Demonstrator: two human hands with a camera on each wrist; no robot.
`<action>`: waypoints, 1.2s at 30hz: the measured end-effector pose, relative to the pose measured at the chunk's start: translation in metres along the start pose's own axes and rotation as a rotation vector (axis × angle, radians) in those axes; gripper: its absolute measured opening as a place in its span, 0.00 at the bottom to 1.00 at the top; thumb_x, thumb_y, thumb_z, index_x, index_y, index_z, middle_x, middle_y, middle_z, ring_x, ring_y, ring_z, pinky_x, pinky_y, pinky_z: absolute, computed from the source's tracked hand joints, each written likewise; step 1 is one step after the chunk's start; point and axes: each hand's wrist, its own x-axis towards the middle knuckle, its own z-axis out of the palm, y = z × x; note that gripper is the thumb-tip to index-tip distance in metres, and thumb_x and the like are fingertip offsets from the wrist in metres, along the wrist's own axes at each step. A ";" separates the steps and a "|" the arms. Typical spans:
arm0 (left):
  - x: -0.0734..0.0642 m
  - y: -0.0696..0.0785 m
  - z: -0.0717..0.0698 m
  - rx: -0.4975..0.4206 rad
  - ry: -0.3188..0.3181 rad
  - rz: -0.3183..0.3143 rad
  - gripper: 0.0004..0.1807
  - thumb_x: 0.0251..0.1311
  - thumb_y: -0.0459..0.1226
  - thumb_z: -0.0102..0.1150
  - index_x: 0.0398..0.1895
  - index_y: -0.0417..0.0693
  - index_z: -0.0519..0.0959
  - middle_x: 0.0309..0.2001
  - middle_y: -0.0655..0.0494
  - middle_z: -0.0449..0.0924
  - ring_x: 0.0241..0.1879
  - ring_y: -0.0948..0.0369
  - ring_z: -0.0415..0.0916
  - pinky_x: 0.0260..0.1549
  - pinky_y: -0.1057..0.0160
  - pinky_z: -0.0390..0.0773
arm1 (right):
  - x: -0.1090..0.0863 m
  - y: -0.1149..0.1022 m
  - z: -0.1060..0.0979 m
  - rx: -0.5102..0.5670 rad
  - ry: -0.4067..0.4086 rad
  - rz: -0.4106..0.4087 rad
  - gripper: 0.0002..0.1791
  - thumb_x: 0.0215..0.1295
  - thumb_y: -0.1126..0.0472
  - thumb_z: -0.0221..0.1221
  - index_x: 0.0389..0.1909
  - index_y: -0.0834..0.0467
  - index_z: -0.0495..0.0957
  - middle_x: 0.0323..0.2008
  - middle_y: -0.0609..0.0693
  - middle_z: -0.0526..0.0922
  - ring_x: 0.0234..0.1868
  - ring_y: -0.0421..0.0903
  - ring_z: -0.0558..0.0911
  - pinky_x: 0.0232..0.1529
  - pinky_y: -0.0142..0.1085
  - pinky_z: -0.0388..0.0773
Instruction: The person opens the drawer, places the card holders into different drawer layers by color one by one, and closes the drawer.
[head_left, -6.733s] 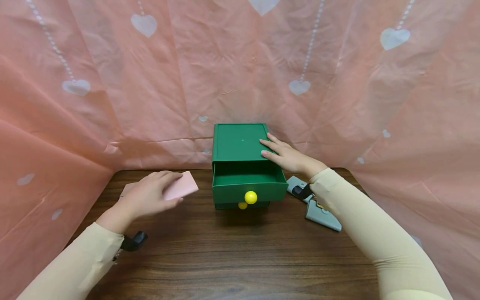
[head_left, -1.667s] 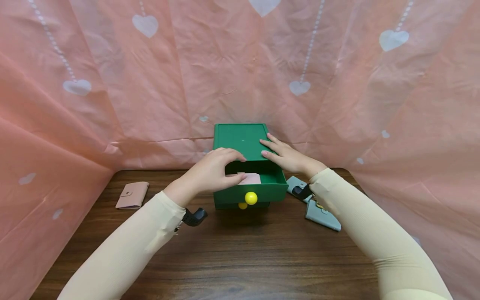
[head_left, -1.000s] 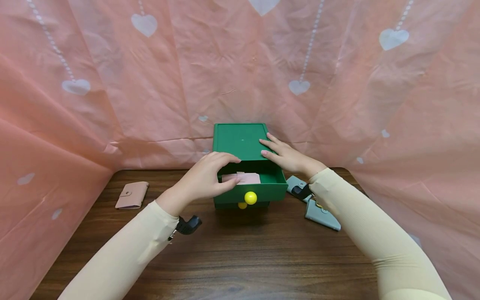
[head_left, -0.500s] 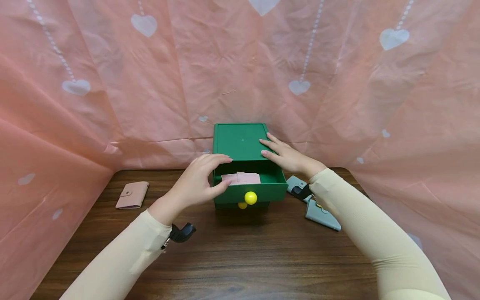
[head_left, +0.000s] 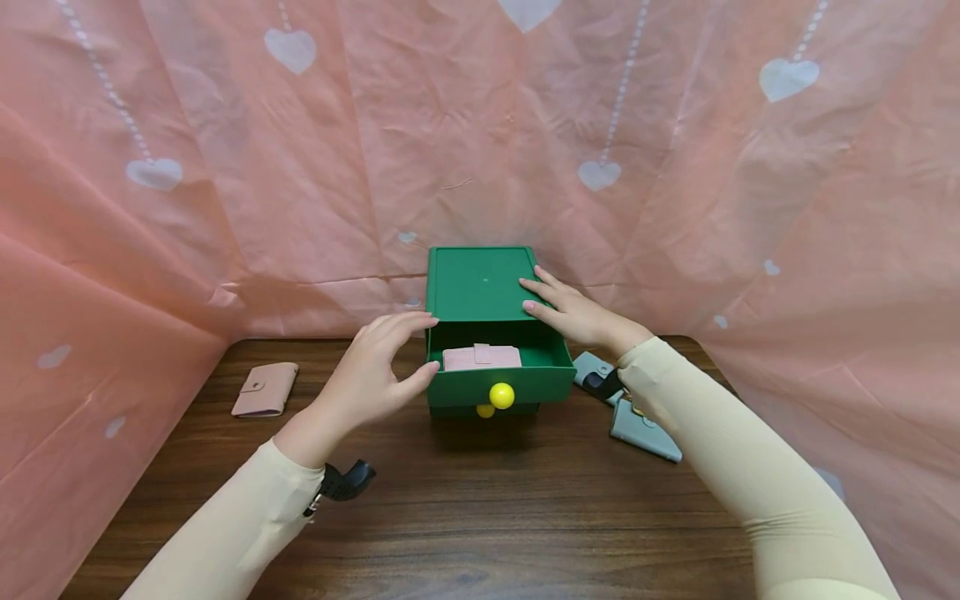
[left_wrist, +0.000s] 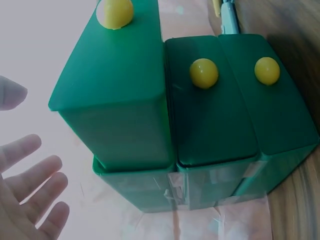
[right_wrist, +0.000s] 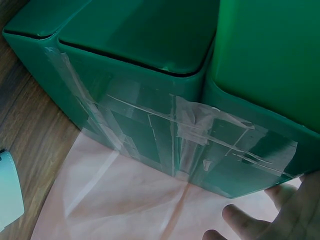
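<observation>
A green drawer cabinet (head_left: pixel 480 283) stands at the back of the table, its top drawer (head_left: pixel 457 387) pulled out. Inside that drawer lies a pink wallet (head_left: pixel 482 357) with a strap. My left hand (head_left: pixel 367 375) is just left of the drawer, thumb and fingers spread apart with nothing between them. The left wrist view shows its fingers (left_wrist: pixel 45 185) extended beside the pulled-out drawer. On the cabinet's top right edge rests my right hand (head_left: pixel 573 315), fingers outstretched. Part of that hand (right_wrist: pixel 280 220) shows at the lower right corner of the right wrist view.
A second pink wallet (head_left: pixel 266 390) lies on the wooden table (head_left: pixel 480 517) at left. To the right, a blue-grey wallet (head_left: pixel 645 432) and another blue-grey wallet (head_left: pixel 592 367) lie partly behind the right forearm. Pink curtain (head_left: pixel 480 150) surrounds the table.
My left hand carried the pink wallet from the left to the drawer, let go of it there, and has drawn back left. The right hand has stayed on the cabinet.
</observation>
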 end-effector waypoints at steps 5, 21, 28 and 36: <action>-0.010 -0.005 -0.003 -0.006 0.026 -0.069 0.28 0.63 0.44 0.65 0.66 0.48 0.75 0.65 0.52 0.74 0.66 0.51 0.67 0.64 0.42 0.62 | 0.001 0.001 0.000 -0.006 -0.006 0.000 0.39 0.76 0.33 0.40 0.81 0.42 0.47 0.81 0.45 0.31 0.80 0.55 0.36 0.71 0.65 0.44; -0.041 -0.034 -0.019 0.058 0.213 -0.205 0.24 0.62 0.38 0.65 0.62 0.45 0.77 0.59 0.47 0.78 0.60 0.45 0.71 0.59 0.41 0.65 | 0.003 0.003 0.000 -0.017 0.003 -0.018 0.38 0.77 0.34 0.40 0.81 0.44 0.48 0.81 0.47 0.33 0.80 0.56 0.38 0.72 0.64 0.44; -0.051 -0.049 -0.026 0.089 0.257 -0.280 0.24 0.62 0.37 0.65 0.62 0.43 0.76 0.58 0.42 0.78 0.59 0.41 0.70 0.58 0.39 0.64 | -0.002 0.004 -0.004 -0.021 -0.002 -0.014 0.38 0.77 0.35 0.40 0.81 0.45 0.47 0.81 0.48 0.32 0.80 0.57 0.37 0.72 0.65 0.43; -0.065 -0.067 -0.028 0.124 0.278 -0.355 0.25 0.61 0.37 0.64 0.62 0.43 0.76 0.58 0.40 0.77 0.57 0.39 0.70 0.56 0.36 0.62 | -0.001 0.005 -0.004 -0.033 0.001 -0.018 0.38 0.77 0.34 0.40 0.81 0.46 0.47 0.81 0.48 0.32 0.80 0.57 0.37 0.72 0.64 0.43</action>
